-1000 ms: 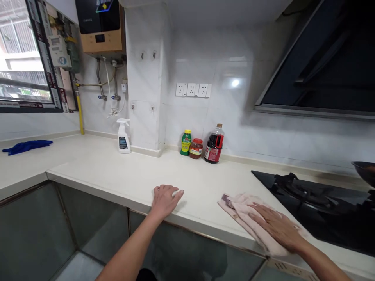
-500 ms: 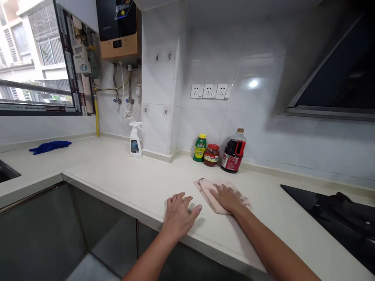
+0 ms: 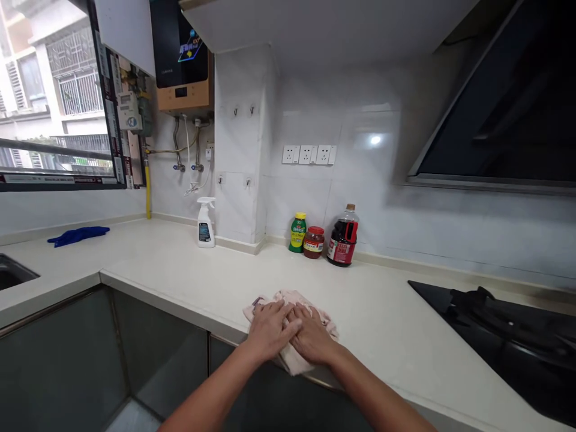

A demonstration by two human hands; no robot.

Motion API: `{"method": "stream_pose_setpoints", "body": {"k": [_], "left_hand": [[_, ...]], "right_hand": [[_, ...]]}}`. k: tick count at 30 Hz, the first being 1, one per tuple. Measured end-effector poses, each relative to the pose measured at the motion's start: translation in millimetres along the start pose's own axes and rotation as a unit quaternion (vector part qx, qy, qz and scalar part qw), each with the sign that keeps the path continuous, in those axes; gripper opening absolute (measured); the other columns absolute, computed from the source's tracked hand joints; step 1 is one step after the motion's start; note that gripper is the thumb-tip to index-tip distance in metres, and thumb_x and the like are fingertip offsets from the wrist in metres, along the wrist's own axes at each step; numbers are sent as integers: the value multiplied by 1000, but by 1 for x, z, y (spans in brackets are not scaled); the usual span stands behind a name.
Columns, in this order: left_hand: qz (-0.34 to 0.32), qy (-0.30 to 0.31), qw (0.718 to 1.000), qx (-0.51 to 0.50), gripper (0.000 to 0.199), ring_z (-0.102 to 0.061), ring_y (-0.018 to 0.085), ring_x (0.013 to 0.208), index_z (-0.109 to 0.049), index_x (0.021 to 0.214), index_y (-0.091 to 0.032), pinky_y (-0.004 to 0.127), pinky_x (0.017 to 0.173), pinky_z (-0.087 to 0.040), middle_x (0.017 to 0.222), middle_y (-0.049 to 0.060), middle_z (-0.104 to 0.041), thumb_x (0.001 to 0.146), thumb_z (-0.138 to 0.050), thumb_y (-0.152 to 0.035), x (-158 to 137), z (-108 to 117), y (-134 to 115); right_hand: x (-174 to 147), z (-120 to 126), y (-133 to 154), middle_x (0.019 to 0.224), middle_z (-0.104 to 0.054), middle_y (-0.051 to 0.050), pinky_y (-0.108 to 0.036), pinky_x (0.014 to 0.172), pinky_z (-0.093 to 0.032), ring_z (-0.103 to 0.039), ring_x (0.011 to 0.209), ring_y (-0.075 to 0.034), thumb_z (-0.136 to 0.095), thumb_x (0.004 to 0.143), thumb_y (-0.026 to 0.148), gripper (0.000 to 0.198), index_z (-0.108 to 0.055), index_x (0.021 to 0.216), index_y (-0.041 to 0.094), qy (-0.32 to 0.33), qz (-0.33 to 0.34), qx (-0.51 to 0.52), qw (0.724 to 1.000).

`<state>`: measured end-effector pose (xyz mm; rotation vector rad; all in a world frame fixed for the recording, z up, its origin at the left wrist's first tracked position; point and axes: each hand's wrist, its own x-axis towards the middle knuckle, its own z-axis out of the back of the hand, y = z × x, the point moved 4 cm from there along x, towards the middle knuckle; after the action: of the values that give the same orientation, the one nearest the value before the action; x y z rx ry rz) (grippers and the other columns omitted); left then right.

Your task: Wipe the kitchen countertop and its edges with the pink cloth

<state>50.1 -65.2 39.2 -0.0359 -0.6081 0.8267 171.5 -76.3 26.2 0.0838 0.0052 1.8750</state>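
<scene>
In the head view, the left hand (image 3: 270,333) and right hand (image 3: 310,337) lie side by side, palms down, each grip flattened out with fingers extended and clasping nothing. The pale cloth (image 3: 294,362) is under both on the table (image 3: 216,282), its near corner at the front edge; flat palms probably spread the pressure and stop it slipping. The jar (image 3: 314,243) stands beyond the grip near the wall, likely out of the way. The hands hide the cloth's middle, so its folds are unclear. Right of the grip, the hob (image 3: 495,324) is cut off.
</scene>
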Motion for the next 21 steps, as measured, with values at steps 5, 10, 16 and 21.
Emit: {"method": "stream_pose_setpoints", "body": {"k": [5,10,16,21], "left_hand": [[-48,101,992,50,88,-55,38,116,-39,150,-32,57,99,-38,133,13,-60,79,-50,-82,-15,5,-31],[-49,140,983,110,101,-47,46,124,-51,140,-24,64,105,-29,136,21,-54,59,-70,-82,-1,-9,-46],[-56,186,977,91,115,-25,53,141,-47,141,-23,70,108,-21,153,22,-37,45,-78,-78,17,-37,-57],[-91,213,970,77,120,-26,56,139,-26,154,-28,71,106,-23,155,20,-35,56,-78,-72,12,-48,-78]], "right_hand": [[-53,6,-26,158,-30,-11,-60,117,-25,-27,144,-34,-45,96,54,64,-34,153,30,-52,66,71,994],[-127,18,-133,157,-34,-7,-50,118,-29,-33,142,-29,-39,94,65,61,-52,141,29,-227,-36,103,968],[-229,-19,-268,133,-60,-8,-57,107,-43,-49,131,-34,-30,81,69,62,-68,116,34,-246,-240,27,939],[-245,-46,-287,132,-62,3,-63,101,-44,-47,132,-35,-34,71,71,59,-65,117,52,-202,-217,7,955]]}}
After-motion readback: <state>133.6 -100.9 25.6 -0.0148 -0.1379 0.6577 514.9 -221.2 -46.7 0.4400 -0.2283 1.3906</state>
